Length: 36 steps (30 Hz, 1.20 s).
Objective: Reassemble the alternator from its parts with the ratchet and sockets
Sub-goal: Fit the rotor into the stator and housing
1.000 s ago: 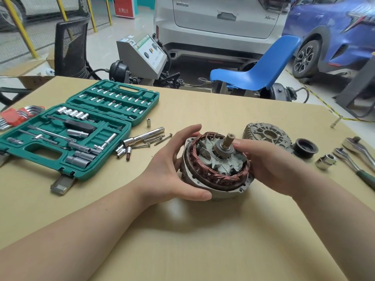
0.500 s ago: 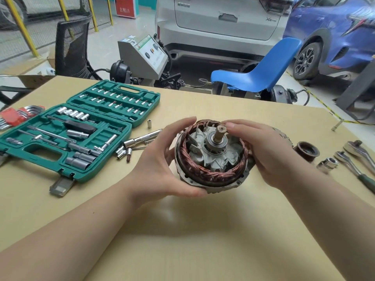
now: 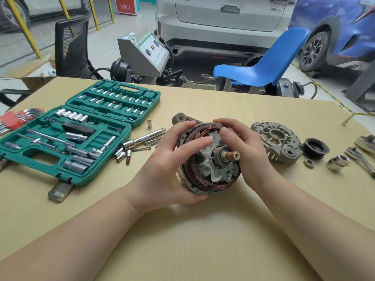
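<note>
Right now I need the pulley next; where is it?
The black pulley sits on the table's right side, just right of the loose end cover, with a small nut in front of it.

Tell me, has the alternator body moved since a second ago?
Yes. The alternator body has tipped up off the table: its shaft now points toward the end cover instead of upward. Both hands hold it.

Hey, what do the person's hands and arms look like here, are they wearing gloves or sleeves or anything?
Nothing is worn. The left hand and right hand are bare, with no gloves, and no rings or watch show. Both forearms are uncovered right down to the bottom edge of the view, so no sleeve cuff shows. The nails on the fingers look short and unpainted.
</note>
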Available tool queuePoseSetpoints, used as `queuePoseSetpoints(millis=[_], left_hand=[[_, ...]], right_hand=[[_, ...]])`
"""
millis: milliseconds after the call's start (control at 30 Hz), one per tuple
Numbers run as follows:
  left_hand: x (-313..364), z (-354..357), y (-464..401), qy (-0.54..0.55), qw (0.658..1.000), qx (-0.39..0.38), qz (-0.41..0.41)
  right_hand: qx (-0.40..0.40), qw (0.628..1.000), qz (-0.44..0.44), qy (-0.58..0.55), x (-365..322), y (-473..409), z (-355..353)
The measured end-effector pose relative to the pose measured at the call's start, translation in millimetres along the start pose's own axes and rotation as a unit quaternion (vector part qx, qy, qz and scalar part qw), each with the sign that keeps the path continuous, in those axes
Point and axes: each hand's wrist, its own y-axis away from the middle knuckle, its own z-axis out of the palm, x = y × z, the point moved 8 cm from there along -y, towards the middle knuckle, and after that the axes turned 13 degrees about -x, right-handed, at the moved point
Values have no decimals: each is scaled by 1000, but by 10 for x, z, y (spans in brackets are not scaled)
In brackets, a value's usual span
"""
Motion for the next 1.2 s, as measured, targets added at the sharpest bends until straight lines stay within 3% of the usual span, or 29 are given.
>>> queuePoseSetpoints(millis=[467, 867, 1033, 1100, 1200], left_hand=[[-80, -11, 45, -28, 997, 12, -69], [356, 152, -37, -163, 981, -14, 99], [462, 195, -43, -135, 986, -25, 96], [516, 161, -20, -77, 993, 1, 88], [461, -5, 14, 36, 990, 139, 13]], right_hand=[[-48, 998, 13, 30, 151, -129, 7], [-20, 997, -40, -67, 18, 208, -49], [6, 996, -58, -71, 6, 329, -54], [15, 996, -57, -71, 8, 346, -53], [32, 995, -51, -77, 2, 338, -49]])
